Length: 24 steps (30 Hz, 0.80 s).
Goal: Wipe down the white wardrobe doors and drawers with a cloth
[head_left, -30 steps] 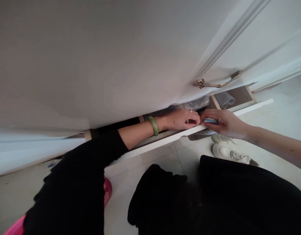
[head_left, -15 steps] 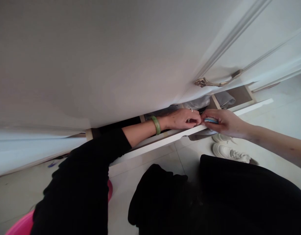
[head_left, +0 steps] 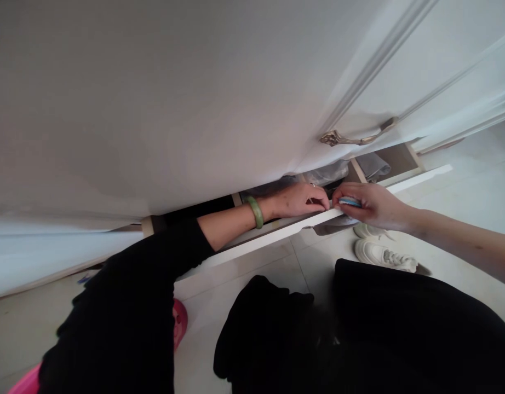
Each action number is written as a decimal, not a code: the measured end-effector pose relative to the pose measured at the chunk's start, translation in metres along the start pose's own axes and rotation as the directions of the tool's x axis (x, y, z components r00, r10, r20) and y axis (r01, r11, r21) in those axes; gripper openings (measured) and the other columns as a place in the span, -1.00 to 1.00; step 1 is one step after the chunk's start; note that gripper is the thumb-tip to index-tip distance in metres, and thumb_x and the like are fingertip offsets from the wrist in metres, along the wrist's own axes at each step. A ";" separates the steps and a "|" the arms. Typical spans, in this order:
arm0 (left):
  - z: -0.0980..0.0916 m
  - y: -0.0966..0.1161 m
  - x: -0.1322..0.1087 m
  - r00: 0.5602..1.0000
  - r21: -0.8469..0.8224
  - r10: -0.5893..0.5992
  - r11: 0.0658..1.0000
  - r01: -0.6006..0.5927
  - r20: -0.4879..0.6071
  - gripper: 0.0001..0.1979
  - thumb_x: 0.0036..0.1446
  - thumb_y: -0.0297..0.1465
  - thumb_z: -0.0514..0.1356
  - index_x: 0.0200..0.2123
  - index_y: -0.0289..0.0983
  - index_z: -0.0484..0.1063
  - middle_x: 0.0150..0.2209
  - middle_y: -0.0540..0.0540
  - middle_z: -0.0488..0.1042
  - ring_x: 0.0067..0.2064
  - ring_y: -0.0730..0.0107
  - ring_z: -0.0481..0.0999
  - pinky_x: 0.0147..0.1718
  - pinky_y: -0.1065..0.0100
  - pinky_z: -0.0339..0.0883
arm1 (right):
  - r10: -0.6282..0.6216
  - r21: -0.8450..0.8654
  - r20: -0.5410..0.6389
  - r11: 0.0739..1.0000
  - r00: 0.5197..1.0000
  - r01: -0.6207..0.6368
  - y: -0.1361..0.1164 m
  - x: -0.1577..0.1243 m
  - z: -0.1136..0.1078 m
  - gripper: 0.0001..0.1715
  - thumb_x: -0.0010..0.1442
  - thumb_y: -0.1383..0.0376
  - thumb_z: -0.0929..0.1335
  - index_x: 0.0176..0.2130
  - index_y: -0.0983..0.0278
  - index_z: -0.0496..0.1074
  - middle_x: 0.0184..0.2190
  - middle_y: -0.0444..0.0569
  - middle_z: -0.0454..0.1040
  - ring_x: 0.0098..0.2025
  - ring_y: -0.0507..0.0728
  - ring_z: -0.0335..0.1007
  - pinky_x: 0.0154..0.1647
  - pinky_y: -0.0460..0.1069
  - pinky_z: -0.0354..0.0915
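Observation:
My left hand [head_left: 297, 200], with a green bangle [head_left: 255, 212] on the wrist and a ring on one finger, reaches over the white front of an open drawer [head_left: 273, 235]. Its fingers are curled and pinched at the tips, right beside my right hand. My right hand [head_left: 369, 205] is closed round a small flat blue and white object [head_left: 350, 202] at the drawer's front edge. What the left fingertips grip is hidden. Inside the drawer lie clear plastic bags [head_left: 324, 174] and a grey item [head_left: 371, 164].
A large white cabinet door [head_left: 174, 98] overhangs most of the drawer. A brass handle [head_left: 351, 138] sits on the white panel at right. White sneakers [head_left: 384, 254] stand on the tiled floor below the drawer. A pink basin [head_left: 26, 380] shows at bottom left. Black clothing fills the foreground.
Both hands stay together at the drawer's front edge and have shifted slightly left in the picture. The pinch and the hold on the blue object are unchanged.

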<state>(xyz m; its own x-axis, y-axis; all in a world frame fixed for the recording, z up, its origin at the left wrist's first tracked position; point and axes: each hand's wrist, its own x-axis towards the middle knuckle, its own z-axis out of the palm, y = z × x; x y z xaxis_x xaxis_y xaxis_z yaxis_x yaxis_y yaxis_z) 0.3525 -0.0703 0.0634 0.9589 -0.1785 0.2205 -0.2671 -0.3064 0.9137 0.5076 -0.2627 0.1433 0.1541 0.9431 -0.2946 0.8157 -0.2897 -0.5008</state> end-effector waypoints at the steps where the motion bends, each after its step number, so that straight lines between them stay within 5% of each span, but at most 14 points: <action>1: 0.002 -0.001 0.000 1.000 0.002 0.015 1.000 -0.015 -0.012 -0.88 0.33 -0.52 0.29 -0.23 -0.25 0.66 -0.17 -0.04 0.69 -0.17 0.45 0.62 -0.08 0.42 0.41 | -0.007 -0.006 -0.002 1.000 1.000 0.007 0.000 0.000 0.000 -0.65 0.38 0.00 0.30 -0.16 0.14 0.55 -0.16 0.04 0.64 -0.15 0.27 0.55 -0.14 0.12 0.33; 15: 0.008 -0.015 0.009 0.987 -0.007 0.160 0.987 -0.160 -0.005 -0.88 0.29 -0.53 0.23 -0.28 -0.27 0.57 -0.23 -0.04 0.53 -0.25 0.46 0.48 -0.15 0.40 0.34 | -0.054 -0.056 0.020 0.997 0.998 0.055 -0.003 0.000 -0.002 -0.59 0.38 -0.01 0.27 -0.14 0.19 0.54 -0.14 0.10 0.65 -0.14 0.30 0.58 -0.11 0.14 0.38; 19: 0.009 -0.014 0.008 0.987 0.013 0.156 0.988 -0.156 -0.027 -0.89 0.29 -0.53 0.26 -0.26 -0.28 0.60 -0.23 -0.03 0.54 -0.26 0.47 0.48 -0.17 0.40 0.33 | 0.047 -0.051 0.108 0.998 0.993 -0.042 -0.006 0.010 -0.010 -0.62 0.30 0.00 0.30 -0.16 0.16 0.58 -0.25 0.00 0.65 -0.27 0.21 0.53 -0.21 0.08 0.32; 24: 0.006 -0.015 0.005 0.996 -0.048 0.084 0.995 -0.084 0.005 -0.88 0.34 -0.53 0.29 -0.18 -0.27 0.66 -0.14 -0.08 0.66 -0.14 0.43 0.61 -0.05 0.39 0.41 | 0.156 -0.048 0.334 0.988 0.930 -0.149 -0.011 0.027 -0.024 -0.59 0.27 -0.03 0.31 -0.20 0.16 0.61 -0.45 -0.11 0.52 -0.42 0.11 0.36 -0.32 0.02 0.20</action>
<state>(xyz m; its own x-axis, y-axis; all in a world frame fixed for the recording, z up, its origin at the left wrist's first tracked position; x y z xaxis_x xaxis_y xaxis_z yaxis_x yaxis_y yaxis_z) 0.3609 -0.0720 0.0490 0.9326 -0.2080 0.2948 -0.3414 -0.2449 0.9074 0.5165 -0.2306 0.1603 0.0845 0.7771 -0.6237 0.8095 -0.4186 -0.4118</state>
